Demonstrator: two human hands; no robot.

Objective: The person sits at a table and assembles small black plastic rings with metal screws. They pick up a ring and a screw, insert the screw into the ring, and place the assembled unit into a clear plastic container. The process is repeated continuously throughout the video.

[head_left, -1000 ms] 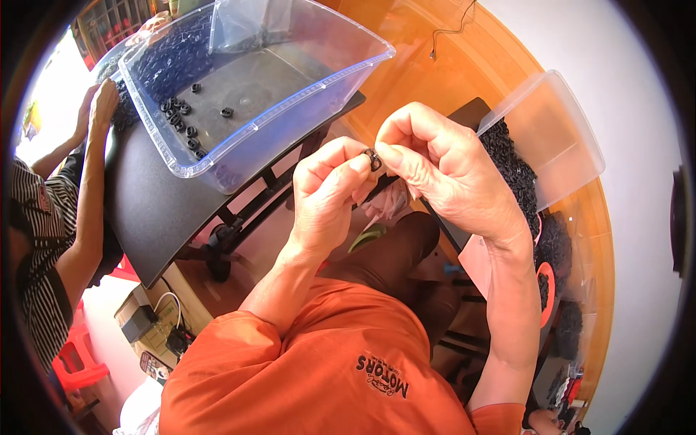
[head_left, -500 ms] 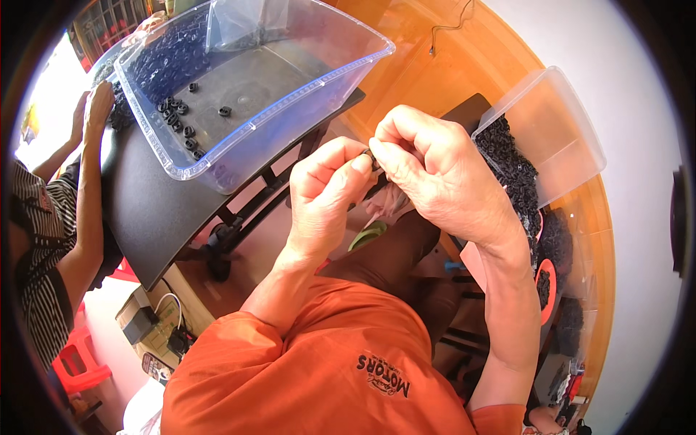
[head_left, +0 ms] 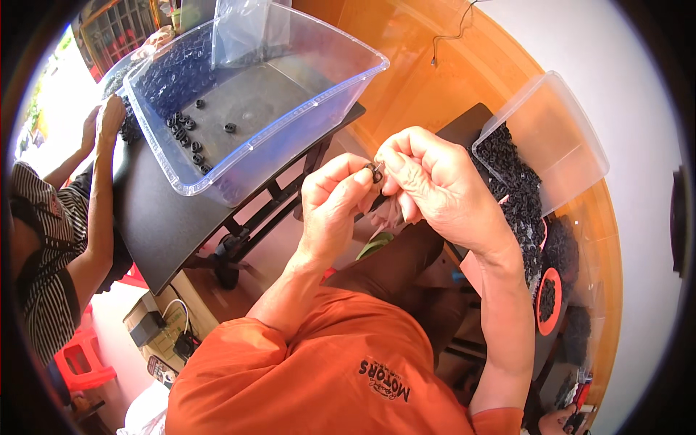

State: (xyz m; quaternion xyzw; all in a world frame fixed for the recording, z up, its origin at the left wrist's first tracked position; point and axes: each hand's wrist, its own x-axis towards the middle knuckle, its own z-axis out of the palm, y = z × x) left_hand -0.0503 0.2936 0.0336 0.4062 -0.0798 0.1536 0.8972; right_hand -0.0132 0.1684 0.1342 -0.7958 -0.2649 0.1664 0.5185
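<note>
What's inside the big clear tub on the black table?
The tub holds small black parts, mostly clustered toward its near left corner. What's beneath them is covered. Clear plastic and a dark mass show farther back; whether inside or behind, I can't tell.

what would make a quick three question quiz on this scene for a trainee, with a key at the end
1. What does the left hand pinch?
2. True or false: loose black parts lie inside the large clear plastic tub.
3. What colour is the round dish of black pieces at the far right? A) blue B) orange-red C) green

Key:
1. A small black ring-shaped part.
2. True.
3. B.
</note>
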